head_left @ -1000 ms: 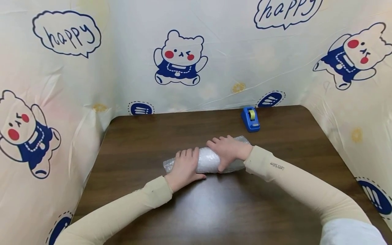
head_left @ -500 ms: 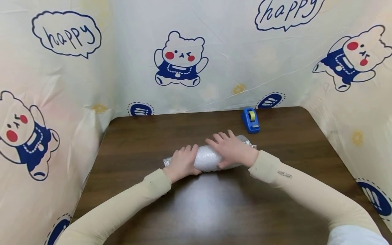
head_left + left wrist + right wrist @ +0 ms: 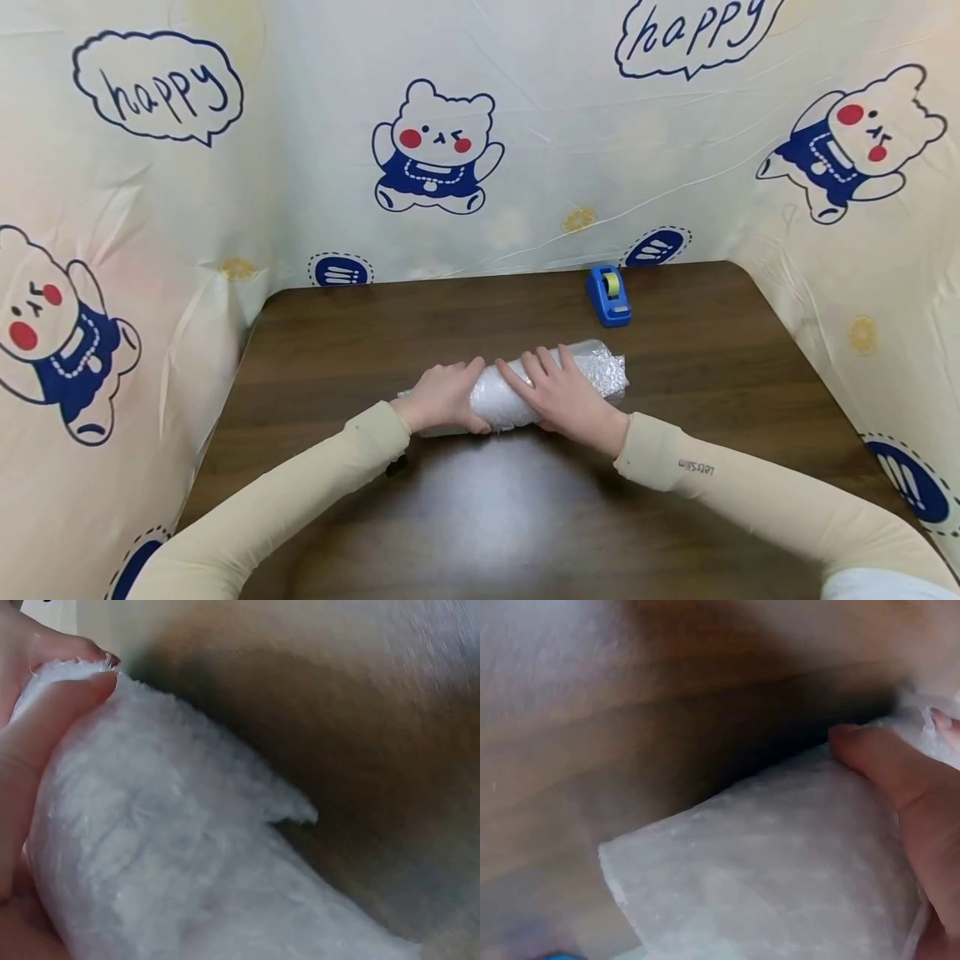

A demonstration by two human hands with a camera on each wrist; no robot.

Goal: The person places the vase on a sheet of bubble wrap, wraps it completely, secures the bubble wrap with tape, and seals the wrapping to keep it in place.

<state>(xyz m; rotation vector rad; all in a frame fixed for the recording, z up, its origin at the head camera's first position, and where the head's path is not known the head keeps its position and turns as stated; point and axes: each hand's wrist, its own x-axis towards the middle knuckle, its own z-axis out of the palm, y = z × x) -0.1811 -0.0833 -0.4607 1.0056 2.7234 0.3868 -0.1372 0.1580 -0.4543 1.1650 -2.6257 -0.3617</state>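
Note:
A bubble wrap roll [image 3: 491,402] lies across the middle of the table [image 3: 480,533], its right end angled toward the back. My left hand [image 3: 441,395] grips the left part of it, fingers over the top and thumb on the near side. Right of that, my right hand [image 3: 564,395] curls round the roll with fingers on top. In the left wrist view the wrap [image 3: 165,825] fills the middle, with a ragged edge sticking out. The right wrist view shows the thumb bent along the wrap [image 3: 765,862] and its straight end. Whatever may be inside is hidden.
A blue tape dispenser [image 3: 609,298] with a yellowish roll stands near the back edge, beyond the roll's right end. Printed cloth walls [image 3: 315,167] with cartoon bears enclose the back and both sides of the table.
My right hand has lifted a little, then come down nearer to me on the roll, uncovering its right end. The roll has turned and looks thicker there. My left hand has shifted only slightly.

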